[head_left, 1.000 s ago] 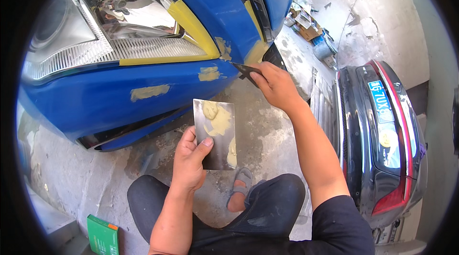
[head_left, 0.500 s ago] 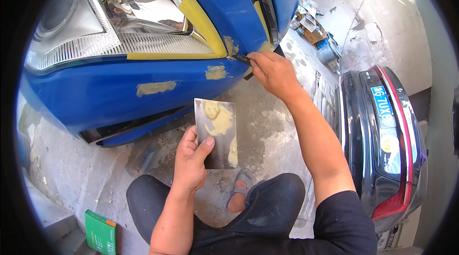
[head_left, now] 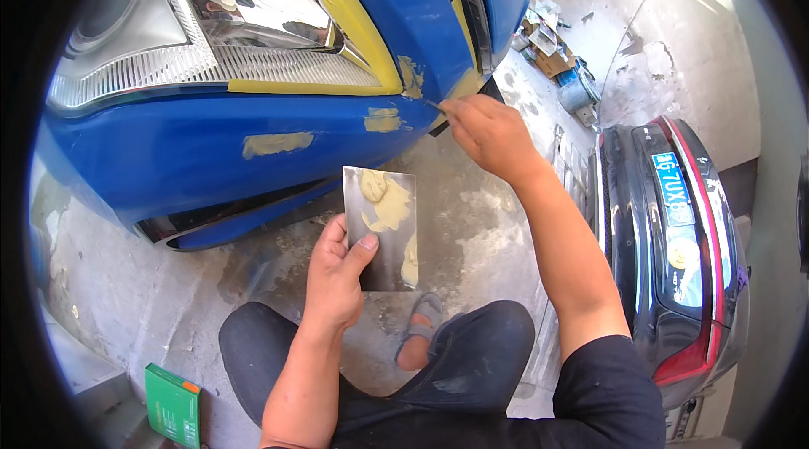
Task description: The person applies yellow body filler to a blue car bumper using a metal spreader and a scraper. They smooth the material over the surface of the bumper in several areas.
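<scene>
My left hand (head_left: 337,280) grips a flat metal plate (head_left: 379,268) bearing a lump and smears of pale yellow filler (head_left: 388,205). Up and to the right, my right hand (head_left: 489,133) is closed on a thin spreader (head_left: 436,106), mostly hidden by my fingers, at the corner of a blue bumper (head_left: 177,158). Filler patches (head_left: 278,143) dot the bumper, with some beside the spreader. Above is a headlight (head_left: 211,11), edged along its right and bottom by yellow masking tape (head_left: 366,45).
A dark car's rear end (head_left: 632,255) is at the right. Cardboard, cans and clutter (head_left: 556,53) lie on the stained concrete floor (head_left: 480,247) beyond the bumper. A green flat box (head_left: 173,405) is at lower left, by a grey step or ledge (head_left: 84,348).
My right hand has moved up and rightward along the bumper corner, and the spreader is now more hidden behind it. The plate in my left hand sits slightly higher.
</scene>
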Demonstrator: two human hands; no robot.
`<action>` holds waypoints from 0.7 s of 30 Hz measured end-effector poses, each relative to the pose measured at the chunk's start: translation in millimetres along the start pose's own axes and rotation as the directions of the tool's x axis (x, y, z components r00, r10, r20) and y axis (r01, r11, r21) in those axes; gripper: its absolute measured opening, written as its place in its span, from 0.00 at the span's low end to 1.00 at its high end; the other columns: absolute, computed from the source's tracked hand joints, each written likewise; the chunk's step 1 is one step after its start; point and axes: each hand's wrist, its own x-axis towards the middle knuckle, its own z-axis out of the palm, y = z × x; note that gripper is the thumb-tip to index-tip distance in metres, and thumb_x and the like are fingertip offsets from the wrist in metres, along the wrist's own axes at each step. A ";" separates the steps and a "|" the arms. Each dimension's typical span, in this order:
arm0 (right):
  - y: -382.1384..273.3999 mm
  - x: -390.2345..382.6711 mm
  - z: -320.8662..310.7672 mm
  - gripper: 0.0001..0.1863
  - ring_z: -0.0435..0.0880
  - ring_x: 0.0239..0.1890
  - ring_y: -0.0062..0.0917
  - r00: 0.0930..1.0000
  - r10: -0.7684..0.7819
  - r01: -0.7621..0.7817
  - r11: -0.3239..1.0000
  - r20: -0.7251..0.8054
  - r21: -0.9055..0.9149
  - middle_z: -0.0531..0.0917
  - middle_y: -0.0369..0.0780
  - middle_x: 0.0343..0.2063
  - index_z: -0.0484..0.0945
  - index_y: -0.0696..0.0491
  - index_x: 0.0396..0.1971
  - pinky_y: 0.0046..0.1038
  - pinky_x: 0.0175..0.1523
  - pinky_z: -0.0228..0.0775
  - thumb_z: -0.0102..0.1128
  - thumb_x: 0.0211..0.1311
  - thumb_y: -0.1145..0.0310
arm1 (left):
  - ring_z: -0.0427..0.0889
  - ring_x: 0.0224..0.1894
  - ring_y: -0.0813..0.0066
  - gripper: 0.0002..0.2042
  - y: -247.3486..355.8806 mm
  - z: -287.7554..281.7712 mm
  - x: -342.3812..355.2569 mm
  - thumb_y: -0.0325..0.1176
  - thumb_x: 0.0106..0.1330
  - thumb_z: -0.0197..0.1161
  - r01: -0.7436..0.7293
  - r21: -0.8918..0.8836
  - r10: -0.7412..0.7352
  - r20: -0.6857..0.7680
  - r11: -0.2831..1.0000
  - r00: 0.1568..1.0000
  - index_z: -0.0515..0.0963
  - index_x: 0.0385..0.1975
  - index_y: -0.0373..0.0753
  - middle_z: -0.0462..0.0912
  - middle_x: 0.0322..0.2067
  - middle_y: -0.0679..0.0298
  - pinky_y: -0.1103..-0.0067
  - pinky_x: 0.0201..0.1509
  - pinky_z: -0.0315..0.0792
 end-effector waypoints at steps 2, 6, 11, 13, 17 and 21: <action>0.9 -2.8 2.3 0.14 0.82 0.33 0.33 0.999 -0.005 0.004 1.000 0.054 0.024 0.81 0.38 0.31 0.78 0.52 0.40 0.31 0.35 0.75 0.62 0.51 0.75 | 0.80 0.45 0.77 0.12 -1.8 1.0 0.2 0.25 0.65 0.58 0.005 0.004 -0.005 0.000 1.000 1.000 0.70 0.48 0.34 0.81 0.43 0.60 0.78 0.52 0.73; 4.9 3.8 5.8 0.14 0.82 0.32 0.34 0.996 0.014 -0.016 0.999 0.086 0.030 0.80 0.39 0.31 0.77 0.52 0.40 0.32 0.34 0.75 0.62 0.51 0.74 | 0.78 0.48 0.77 0.13 -4.9 -3.1 0.6 0.26 0.68 0.55 0.010 0.015 -0.011 0.030 1.000 0.999 0.69 0.51 0.32 0.80 0.46 0.60 0.78 0.56 0.69; 1.2 10.5 11.4 0.13 0.81 0.30 0.35 0.997 0.034 -0.033 0.999 0.069 -0.022 0.80 0.38 0.30 0.77 0.52 0.40 0.32 0.32 0.74 0.61 0.52 0.74 | 0.77 0.48 0.77 0.13 -4.7 -4.3 0.7 0.25 0.68 0.55 0.005 0.024 -0.005 0.028 1.000 1.000 0.69 0.51 0.32 0.80 0.47 0.60 0.78 0.56 0.69; -2.1 9.9 13.8 0.13 0.81 0.30 0.35 0.999 0.054 -0.054 0.999 0.000 -0.010 0.80 0.39 0.28 0.77 0.53 0.39 0.32 0.32 0.74 0.62 0.52 0.74 | 0.77 0.48 0.77 0.14 -5.7 -5.2 1.4 0.25 0.68 0.55 0.000 0.023 -0.001 0.031 1.000 1.000 0.69 0.51 0.32 0.80 0.47 0.60 0.79 0.56 0.68; -4.7 7.8 19.4 0.12 0.81 0.29 0.35 0.993 0.086 -0.085 0.996 -0.081 0.017 0.80 0.39 0.27 0.78 0.54 0.38 0.31 0.33 0.74 0.62 0.52 0.75 | 0.77 0.49 0.77 0.14 -5.1 -6.5 0.9 0.25 0.68 0.55 -0.008 0.026 0.007 0.020 1.000 1.000 0.69 0.52 0.32 0.79 0.47 0.60 0.79 0.57 0.67; -5.1 2.2 18.1 0.10 0.82 0.30 0.35 0.990 0.088 -0.082 0.995 -0.113 0.057 0.81 0.40 0.28 0.78 0.54 0.37 0.31 0.33 0.75 0.62 0.53 0.75 | 0.76 0.50 0.78 0.14 -2.4 -6.5 -0.9 0.25 0.68 0.56 -0.004 0.024 0.004 0.014 1.000 1.000 0.69 0.52 0.32 0.79 0.48 0.60 0.79 0.57 0.67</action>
